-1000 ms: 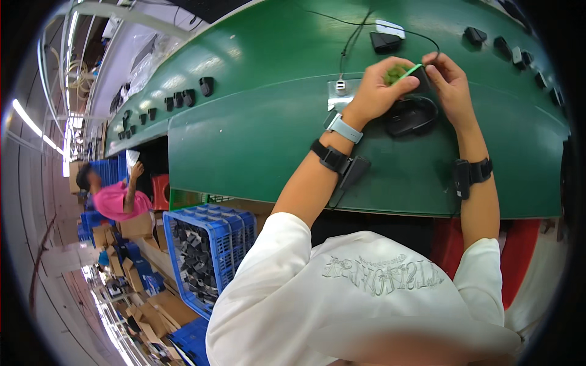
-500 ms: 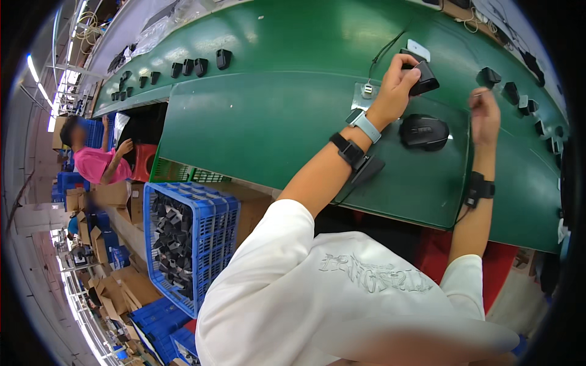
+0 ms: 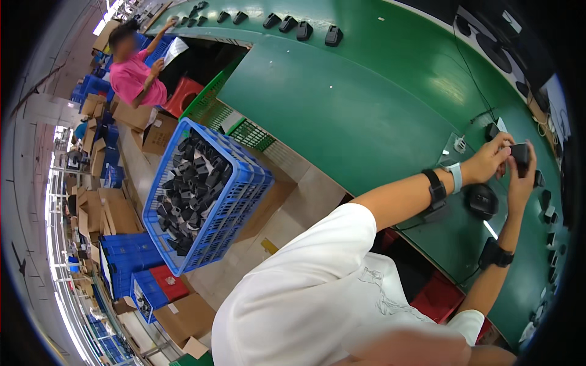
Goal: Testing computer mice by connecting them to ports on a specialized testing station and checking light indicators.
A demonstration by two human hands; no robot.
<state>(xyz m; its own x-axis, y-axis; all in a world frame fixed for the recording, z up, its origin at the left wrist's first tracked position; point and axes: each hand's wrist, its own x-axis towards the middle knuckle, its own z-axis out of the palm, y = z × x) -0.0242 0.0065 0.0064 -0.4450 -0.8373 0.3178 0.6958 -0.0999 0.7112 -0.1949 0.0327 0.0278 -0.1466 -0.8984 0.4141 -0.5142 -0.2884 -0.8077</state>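
Observation:
A small black plastic block (image 3: 520, 154) is between my two hands above the green table. The fingers of my left hand (image 3: 487, 160) are closed against its left side. My right hand (image 3: 522, 180) grips it from the right and below, fingers partly hidden. Below my hands, a rounded black case (image 3: 481, 201) lies on the table. Close to my left wrist sits a small white plug-like piece (image 3: 459, 145) on a clear sheet, with a dark cord near it. Just beyond my left hand are a white piece (image 3: 501, 125) and another black object (image 3: 491, 131).
Black units (image 3: 333, 35) stand in a row along the far left of the table (image 3: 293, 91); several more (image 3: 551, 239) line the right side. On the floor at left, a blue crate (image 3: 253, 183) holds many black parts. A person in pink (image 3: 137, 79) works at far left.
My right hand has come over to the black block, which only my left hand held before. The view has turned left, bringing more of the blue crate into sight.

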